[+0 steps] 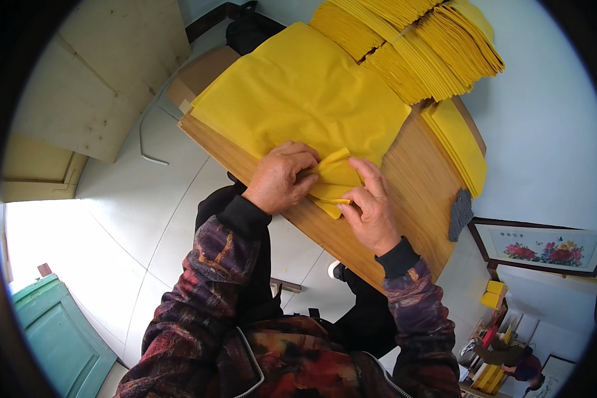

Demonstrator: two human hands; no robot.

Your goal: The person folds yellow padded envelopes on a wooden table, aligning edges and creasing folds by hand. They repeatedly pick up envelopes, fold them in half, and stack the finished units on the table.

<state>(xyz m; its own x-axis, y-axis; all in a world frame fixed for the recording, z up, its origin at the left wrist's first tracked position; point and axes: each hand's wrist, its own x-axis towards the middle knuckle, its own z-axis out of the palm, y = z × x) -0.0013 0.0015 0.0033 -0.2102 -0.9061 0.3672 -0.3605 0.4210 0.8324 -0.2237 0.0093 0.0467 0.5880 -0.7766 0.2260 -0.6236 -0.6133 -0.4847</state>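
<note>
A large yellow fabric sheet (298, 86) lies spread over the wooden table (418, 166), with soft wrinkles across it. At the table's near edge, a smaller folded piece of yellow fabric (333, 176) is between my two hands. My left hand (282, 176) pinches its left side, the fingers curled and partly hidden by the hand itself. My right hand (370, 205) grips the right side, thumb and forefinger closed on a folded edge while the other fingers bend over the cloth. Whether this piece joins the large sheet beneath, I cannot tell.
Thick stacks of folded yellow fabric (438, 53) stand at the table's far right, with a smaller yellow pile (456, 142) nearer. A grey cloth (460, 213) sits at the right edge. A framed flower picture (540, 247) leans beyond. Another person (527, 368) appears at lower right.
</note>
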